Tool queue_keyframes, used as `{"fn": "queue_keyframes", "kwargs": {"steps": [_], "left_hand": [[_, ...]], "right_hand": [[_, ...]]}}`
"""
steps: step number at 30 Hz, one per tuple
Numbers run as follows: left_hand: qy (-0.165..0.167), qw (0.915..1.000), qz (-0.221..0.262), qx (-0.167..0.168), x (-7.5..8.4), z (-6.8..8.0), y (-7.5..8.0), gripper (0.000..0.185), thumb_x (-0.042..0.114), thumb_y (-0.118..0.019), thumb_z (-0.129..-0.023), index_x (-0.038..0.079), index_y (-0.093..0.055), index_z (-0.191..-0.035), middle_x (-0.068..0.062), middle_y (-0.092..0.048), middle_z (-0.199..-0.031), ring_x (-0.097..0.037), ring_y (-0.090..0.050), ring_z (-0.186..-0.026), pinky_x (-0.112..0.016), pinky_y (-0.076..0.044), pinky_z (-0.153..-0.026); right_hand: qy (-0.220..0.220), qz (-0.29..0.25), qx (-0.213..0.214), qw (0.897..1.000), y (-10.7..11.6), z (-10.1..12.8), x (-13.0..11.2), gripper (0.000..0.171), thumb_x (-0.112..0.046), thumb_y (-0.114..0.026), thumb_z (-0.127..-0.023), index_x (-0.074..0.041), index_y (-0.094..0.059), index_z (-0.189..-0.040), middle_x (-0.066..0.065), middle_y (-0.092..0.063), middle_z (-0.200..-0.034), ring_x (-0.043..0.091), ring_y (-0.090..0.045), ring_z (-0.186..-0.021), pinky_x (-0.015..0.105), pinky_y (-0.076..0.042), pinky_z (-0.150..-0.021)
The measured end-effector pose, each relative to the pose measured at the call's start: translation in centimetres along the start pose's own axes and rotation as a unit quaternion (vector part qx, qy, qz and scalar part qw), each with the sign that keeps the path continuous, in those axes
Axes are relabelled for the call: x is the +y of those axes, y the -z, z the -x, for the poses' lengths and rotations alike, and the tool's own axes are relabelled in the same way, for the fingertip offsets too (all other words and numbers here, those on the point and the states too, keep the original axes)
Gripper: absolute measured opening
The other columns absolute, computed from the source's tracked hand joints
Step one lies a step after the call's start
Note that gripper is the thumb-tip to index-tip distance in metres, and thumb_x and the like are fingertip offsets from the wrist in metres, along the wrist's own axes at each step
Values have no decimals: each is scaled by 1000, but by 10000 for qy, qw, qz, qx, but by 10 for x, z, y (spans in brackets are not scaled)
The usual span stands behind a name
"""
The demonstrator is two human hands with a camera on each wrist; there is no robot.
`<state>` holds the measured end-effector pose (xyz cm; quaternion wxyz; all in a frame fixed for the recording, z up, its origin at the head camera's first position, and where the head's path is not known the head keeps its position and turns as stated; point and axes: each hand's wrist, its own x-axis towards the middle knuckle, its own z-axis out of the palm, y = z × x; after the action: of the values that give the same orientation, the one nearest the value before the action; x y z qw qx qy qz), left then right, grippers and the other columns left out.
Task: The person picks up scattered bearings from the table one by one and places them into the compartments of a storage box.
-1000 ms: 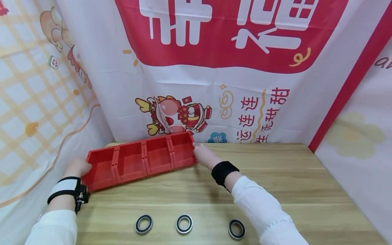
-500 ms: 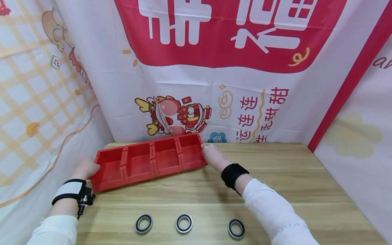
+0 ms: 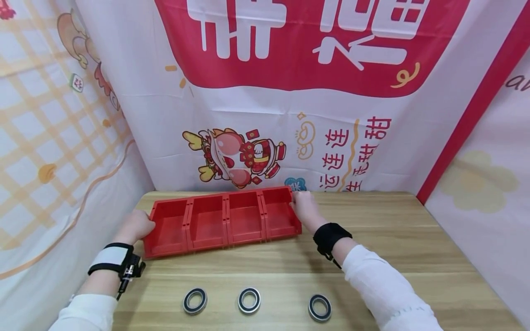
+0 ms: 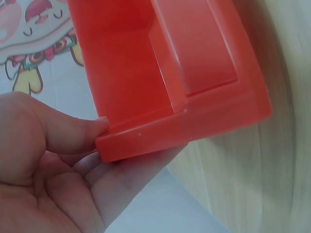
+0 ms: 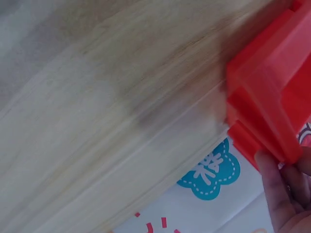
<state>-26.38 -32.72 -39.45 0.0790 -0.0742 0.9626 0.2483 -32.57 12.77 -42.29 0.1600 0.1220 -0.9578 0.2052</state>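
A row of joined red plastic bins (image 3: 207,226) with several compartments spans the space between my hands near the back of the table. My left hand (image 3: 137,226) grips its left end; in the left wrist view the thumb lies over the bin's rim (image 4: 146,141) and the fingers are underneath. At the other end my right hand (image 3: 307,209) holds the side wall, and the right wrist view shows its fingers (image 5: 273,187) curled at the bin's corner (image 5: 262,107). The row slants slightly, its right end farther back.
Three ring bearings (image 3: 195,301), (image 3: 249,301), (image 3: 319,307) lie along the front of the wooden table (image 3: 393,248). A printed cloth (image 3: 157,133) hangs right behind the table's back edge, and another (image 3: 49,174) borders the left side.
Both hands have carried the red bins to the right across the table, past their earlier spot near the left edge. The bearings have stayed where they were.
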Motion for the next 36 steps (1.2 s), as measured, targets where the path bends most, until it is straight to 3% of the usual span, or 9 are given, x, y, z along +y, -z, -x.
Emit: {"fn": "queue_keyframes", "kwargs": {"steps": [5,8,16,21,26,36], "left_hand": [[-105,9999,21,-81,8,-2,-9,22,4,-45,-86,-5,-59,-72,-11,-58,-64,-18,-54,-57,-28,-48,-53],[-275,9995,72,-133,13,-4,-13,21,4,-46,-86,-6,-58,-72,-12,-58,-64,-18,-55,-57,-29,-49,-53],[-595,9976,147,-320,36,-6,-22,16,2,-47,-83,1,-50,-67,-11,-57,-65,-17,-56,-56,-29,-51,-52],[-634,9954,267,-664,52,-9,-26,7,1,-48,-80,-4,-52,-78,-15,-61,-73,-17,-59,-59,-31,-53,-53],[-522,9920,461,-1049,66,-15,-31,10,1,-50,-81,-7,-53,-86,-16,-63,-80,-19,-61,-66,-32,-55,-58],[-361,9879,501,-1420,97,-28,-44,12,1,-51,-82,-7,-55,-91,-17,-64,-85,-22,-64,-69,-33,-57,-61]], "right_hand": [[-649,-300,-358,9968,13,2,13,22,-8,-72,-81,6,-69,-98,18,-69,-92,28,-66,-83,35,-56,-71],[-1039,-419,-626,9917,23,3,20,29,-9,-73,-80,8,-68,-102,21,-68,-99,29,-66,-87,36,-56,-74],[-1715,-993,-1240,9723,49,14,42,21,-9,-74,-79,6,-70,-93,19,-70,-88,18,-67,-63,28,-55,-54],[-1803,-969,-1304,9701,59,24,56,20,-10,-73,-80,5,-71,-93,18,-70,-86,16,-65,-61,28,-55,-53],[-1789,-1021,-1333,9694,67,34,71,19,-10,-72,-81,5,-71,-93,18,-70,-85,16,-65,-62,29,-55,-54],[-1721,-1174,-1288,9695,83,51,99,19,-7,-71,-81,9,-68,-91,20,-68,-85,14,-64,-58,34,-56,-55]]}}
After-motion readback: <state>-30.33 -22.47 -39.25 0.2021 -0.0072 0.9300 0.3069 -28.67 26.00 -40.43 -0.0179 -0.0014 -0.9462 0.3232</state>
